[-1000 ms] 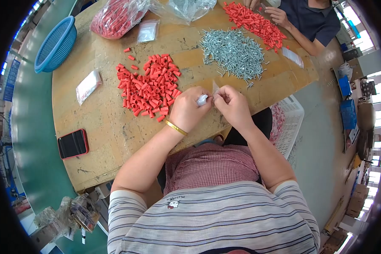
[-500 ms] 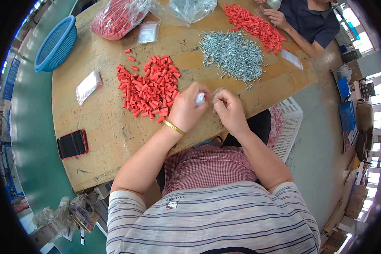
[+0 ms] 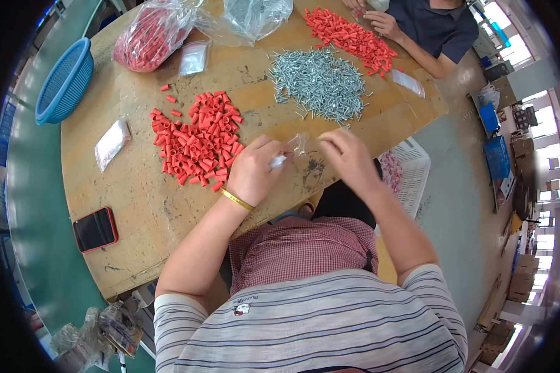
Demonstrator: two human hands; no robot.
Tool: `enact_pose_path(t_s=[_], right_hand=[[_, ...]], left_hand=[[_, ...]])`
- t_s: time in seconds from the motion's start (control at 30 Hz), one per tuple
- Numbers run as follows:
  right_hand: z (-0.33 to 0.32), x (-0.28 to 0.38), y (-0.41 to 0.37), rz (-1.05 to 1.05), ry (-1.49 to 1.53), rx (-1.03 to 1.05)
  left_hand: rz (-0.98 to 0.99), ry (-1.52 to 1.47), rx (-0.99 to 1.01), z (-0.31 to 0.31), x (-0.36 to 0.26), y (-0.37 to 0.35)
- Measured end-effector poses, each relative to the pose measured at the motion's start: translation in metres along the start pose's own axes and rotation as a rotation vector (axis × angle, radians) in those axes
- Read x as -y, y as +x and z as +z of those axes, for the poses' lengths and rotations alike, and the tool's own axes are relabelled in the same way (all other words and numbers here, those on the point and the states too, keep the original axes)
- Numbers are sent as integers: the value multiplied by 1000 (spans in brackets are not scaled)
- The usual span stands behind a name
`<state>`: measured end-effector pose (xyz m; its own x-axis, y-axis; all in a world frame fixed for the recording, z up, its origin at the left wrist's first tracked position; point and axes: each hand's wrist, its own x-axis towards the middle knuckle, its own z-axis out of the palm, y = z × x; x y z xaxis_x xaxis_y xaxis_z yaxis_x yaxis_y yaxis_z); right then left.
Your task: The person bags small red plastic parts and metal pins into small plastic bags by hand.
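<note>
My left hand (image 3: 256,166) is closed around a small white, folded bundle of plastic (image 3: 277,161). From its fingertips a clear plastic bag (image 3: 299,144) sticks out over the table. To the right of that bag, and apart from it, is my right hand (image 3: 351,159), its fingers loosely bent and nothing visible in them. Just beyond it lies a heap of silver screws (image 3: 320,84). Red plastic caps (image 3: 199,142), hollow and tapered, are piled beside my left wrist.
A phone (image 3: 95,229), flat plastic bags (image 3: 112,145), a blue basket (image 3: 65,81) and a bag of red caps (image 3: 149,40) stand on the left. Across the table a co-worker's hand (image 3: 382,25) is by another red heap (image 3: 348,38). A white crate (image 3: 415,165) stands below the edge.
My right hand has drawn away from the clear bag, to the right. The bag stays in my left hand and shows more fully. The whole view has shifted slightly.
</note>
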<state>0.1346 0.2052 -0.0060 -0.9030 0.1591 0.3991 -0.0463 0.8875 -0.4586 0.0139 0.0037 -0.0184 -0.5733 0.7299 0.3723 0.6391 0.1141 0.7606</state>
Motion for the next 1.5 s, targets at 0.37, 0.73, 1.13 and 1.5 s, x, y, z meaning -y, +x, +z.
enact_pose_path(t_s=[0.37, 0.73, 1.13, 1.5], right_hand=[[-31, -57, 30, -377, -589, 277], [-29, 22, 52, 191, 373, 271], [-23, 26, 50, -152, 273, 303], [-10, 25, 78, -36, 365, 269]], left_hand=[[-12, 7, 36, -1, -8, -1], [59, 62, 53, -6, -7, -2], [165, 132, -14, -10, -11, -1], [160, 3, 96, -8, -3, 1]])
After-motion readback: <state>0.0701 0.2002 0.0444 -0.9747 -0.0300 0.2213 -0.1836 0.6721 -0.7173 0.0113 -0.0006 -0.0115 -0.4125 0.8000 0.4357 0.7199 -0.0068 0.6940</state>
